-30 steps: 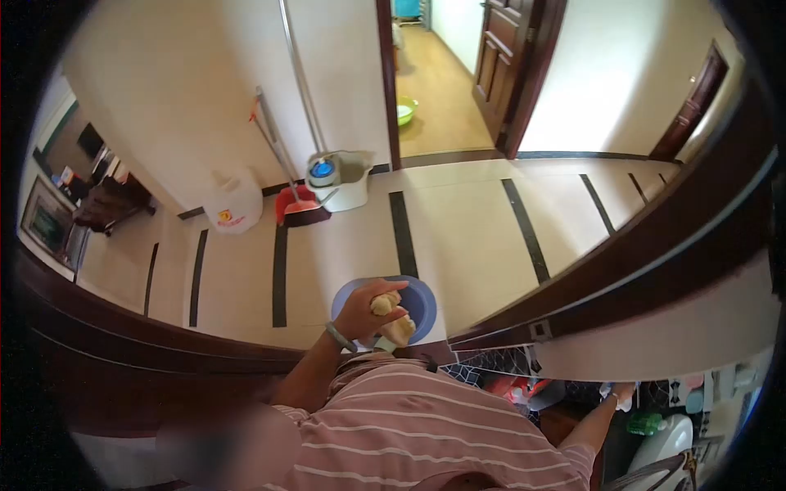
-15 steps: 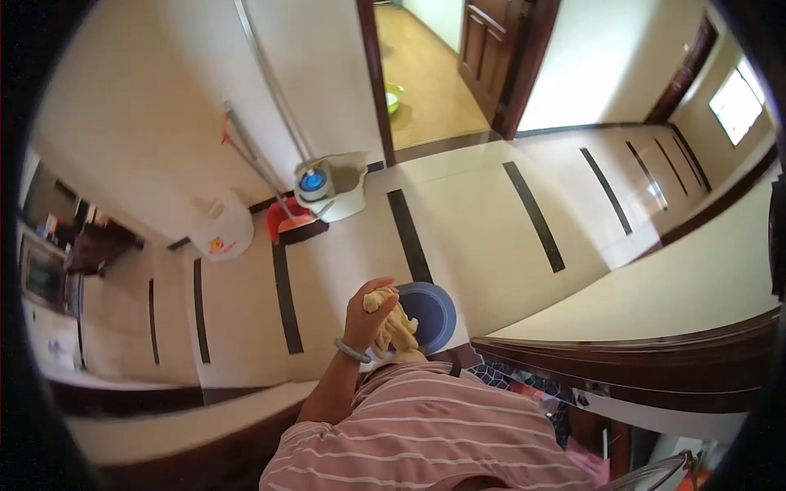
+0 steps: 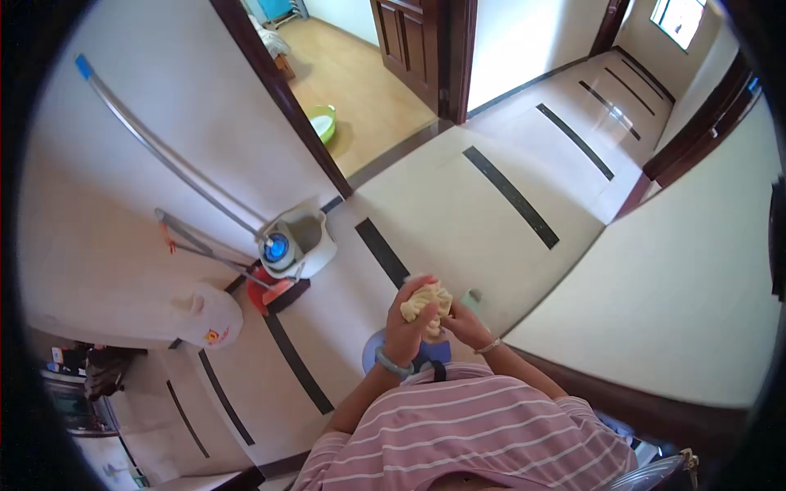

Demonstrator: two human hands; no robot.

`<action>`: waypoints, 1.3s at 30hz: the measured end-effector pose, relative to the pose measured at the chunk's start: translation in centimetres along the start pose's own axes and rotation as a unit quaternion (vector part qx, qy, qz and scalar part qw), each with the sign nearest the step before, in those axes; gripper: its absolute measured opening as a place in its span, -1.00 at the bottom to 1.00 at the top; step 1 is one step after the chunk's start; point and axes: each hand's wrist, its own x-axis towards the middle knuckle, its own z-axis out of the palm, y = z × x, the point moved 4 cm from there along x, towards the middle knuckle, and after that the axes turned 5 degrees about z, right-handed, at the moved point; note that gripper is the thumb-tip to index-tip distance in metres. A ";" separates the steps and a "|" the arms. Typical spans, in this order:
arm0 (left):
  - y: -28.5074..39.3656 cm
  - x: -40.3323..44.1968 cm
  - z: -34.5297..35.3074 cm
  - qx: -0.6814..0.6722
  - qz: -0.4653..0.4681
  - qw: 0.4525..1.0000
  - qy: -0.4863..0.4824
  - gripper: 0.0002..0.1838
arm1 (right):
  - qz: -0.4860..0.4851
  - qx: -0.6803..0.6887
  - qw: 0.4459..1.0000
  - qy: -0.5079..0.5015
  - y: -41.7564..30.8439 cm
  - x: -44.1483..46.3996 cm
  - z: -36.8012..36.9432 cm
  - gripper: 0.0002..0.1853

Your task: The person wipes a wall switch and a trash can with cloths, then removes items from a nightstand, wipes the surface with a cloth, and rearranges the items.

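Observation:
My left hand [image 3: 404,327], with a pale green bangle at its wrist, is closed around a bunched, pale yellow cloth [image 3: 427,301]. The thumb lies across the front of the bundle. My right hand [image 3: 467,326] meets the cloth's lower right side, its fingers curled and partly hidden. Just beyond that hand a small pale green thing [image 3: 472,298] shows; its kind and whether I touch it are unclear. Below the hands a blue bucket [image 3: 375,353] stands on the floor, partly covered by my hands and wrists.
A mop bucket [image 3: 319,252] with a long-handled mop [image 3: 168,154] stands by the left wall. Beside it are a broom, a red dustpan [image 3: 259,293] and a white bag [image 3: 214,317]. Through the doorway lies a green basin [image 3: 324,123]. A white panel [image 3: 655,303] bounds the right side.
My right hand has come into view beside the cloth. The left hand and cloth have risen and shifted right in view, away from the bucket. The view has turned, showing more of the doorway.

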 end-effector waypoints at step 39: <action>-3.7 83.9 -16.1 -0.540 -0.201 0.817 0.004 -0.48 | 0.271 0.248 0.926 -0.089 -23.5 82.1 -26.0 -0.52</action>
